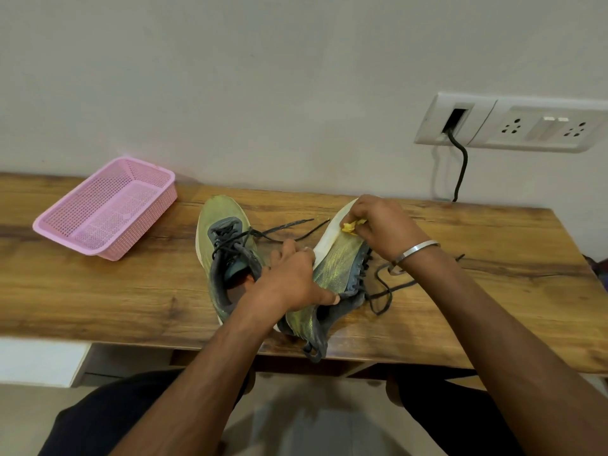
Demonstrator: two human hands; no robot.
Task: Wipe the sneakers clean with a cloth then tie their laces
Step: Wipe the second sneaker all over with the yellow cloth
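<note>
Two green-yellow sneakers with dark grey collars and loose black laces are on the wooden table (115, 291). The left sneaker (218, 232) stands upright, its laces trailing to the right. The right sneaker (332, 268) is tipped on its side, white sole edge facing left. My left hand (292, 281) grips this tipped sneaker around its middle and heel. My right hand (383, 225) pinches a small crumpled yellow cloth (350, 227) against the sneaker's toe area, near the white sole. Most of the cloth is hidden under my fingers.
A pink perforated plastic basket (108, 209) lies at the table's back left, near the wall. A white socket panel (513, 123) with a black cable hanging from it is on the wall at the back right. The table's front edge is just below the tipped sneaker's heel.
</note>
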